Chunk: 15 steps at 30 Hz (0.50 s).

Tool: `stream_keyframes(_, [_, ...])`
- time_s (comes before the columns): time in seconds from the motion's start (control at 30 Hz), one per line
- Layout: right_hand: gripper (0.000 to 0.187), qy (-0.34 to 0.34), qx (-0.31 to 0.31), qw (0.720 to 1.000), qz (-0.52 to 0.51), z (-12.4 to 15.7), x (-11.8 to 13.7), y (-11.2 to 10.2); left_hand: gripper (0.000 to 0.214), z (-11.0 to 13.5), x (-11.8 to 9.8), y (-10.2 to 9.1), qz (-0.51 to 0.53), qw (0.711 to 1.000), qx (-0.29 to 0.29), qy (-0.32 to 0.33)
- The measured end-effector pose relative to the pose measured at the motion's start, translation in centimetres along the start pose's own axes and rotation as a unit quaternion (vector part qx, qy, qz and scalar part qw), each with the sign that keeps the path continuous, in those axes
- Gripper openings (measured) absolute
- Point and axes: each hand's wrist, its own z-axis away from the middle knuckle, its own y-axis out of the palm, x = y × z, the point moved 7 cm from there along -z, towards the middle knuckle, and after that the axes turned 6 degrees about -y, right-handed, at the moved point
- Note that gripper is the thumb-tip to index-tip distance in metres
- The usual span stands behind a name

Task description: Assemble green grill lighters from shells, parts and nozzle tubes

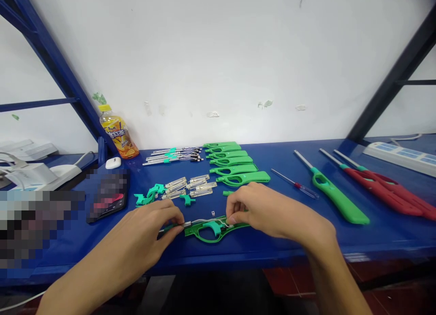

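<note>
A green half shell of a long-nosed lighter lies near the table's front edge, hollow side up. Inside it sits a teal trigger. My left hand pinches a lighter nozzle rod, mostly hidden by the fingers, at the shell's left end. A pale wire runs from that rod along the shell to my right hand. There my right fingertips are pinched on the wire's end, beside the trigger; the exact spot is partly hidden. A tiny white part lies just behind the shell.
Behind are nozzle rods, clear fuel tanks, teal triggers and several green shells. Rightward lie a screwdriver, a green lighter and red lighters. A bottle, earbud case and phone are left.
</note>
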Motion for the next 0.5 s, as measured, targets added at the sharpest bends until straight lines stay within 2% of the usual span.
stream_keyframes(0.17, [0.013, 0.001, -0.001, 1.000, 0.005, 0.16, 0.08, 0.01, 0.014, 0.31, 0.15, -0.17, 0.002, 1.000, -0.003, -0.009])
stream_keyframes(0.3, [0.012, 0.004, 0.001, 1.000, 0.007, 0.20, 0.23, 0.02, 0.006, 0.19, 0.65, 0.11, 0.010, 0.999, 0.018, -0.032])
stream_keyframes(0.5, [0.013, 0.003, 0.003, 1.000, 0.009, 0.23, 0.39, -0.02, 0.007, 0.12, 0.46, 0.34, 0.004, 1.000, 0.026, -0.016])
